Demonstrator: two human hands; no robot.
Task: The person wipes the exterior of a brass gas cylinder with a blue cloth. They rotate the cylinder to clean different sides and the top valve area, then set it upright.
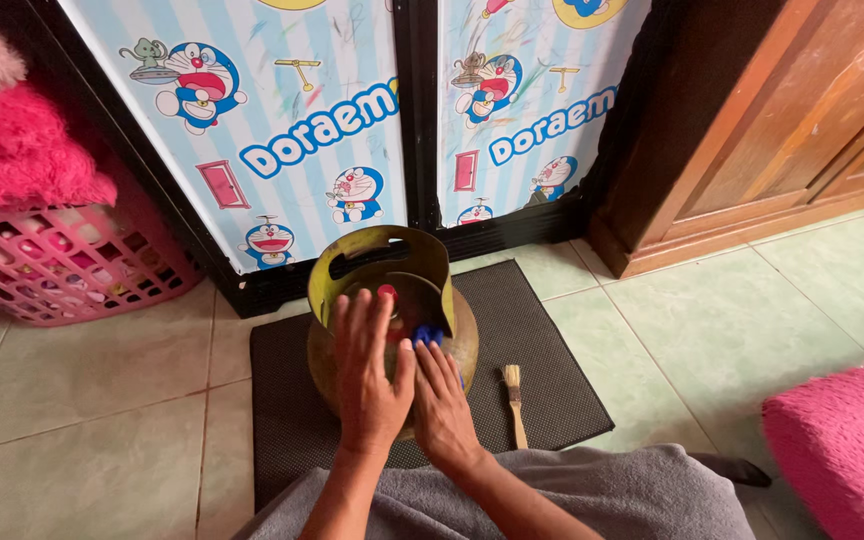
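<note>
Left hand (370, 385): fingers (357, 318) extended and slightly spread, palm laid flat on the top of the gas cylinder (467, 345), nothing gripped. Right hand (444, 405): fingers (430, 362) also straight and close together, resting on the cylinder's shoulder just right of the left hand, fingertips touching a small blue cap (428, 334) at the valve; no grasp closed around it. Thumb of the left hand overlaps the right hand's index side. One gas cylinder, dull yellow-green with a curved collar guard (377, 258), standing upright on one dark textured mat (542, 360) on the tiled floor (722, 330). One small brush (515, 400) with a wooden handle lies on the mat, just right of the cylinder, apart from both hands. One grey cloth (592, 495) covers the person's lap. One pink plastic basket (62, 265) at left, well apart. One red dot (388, 292) visible near the valve.
</note>
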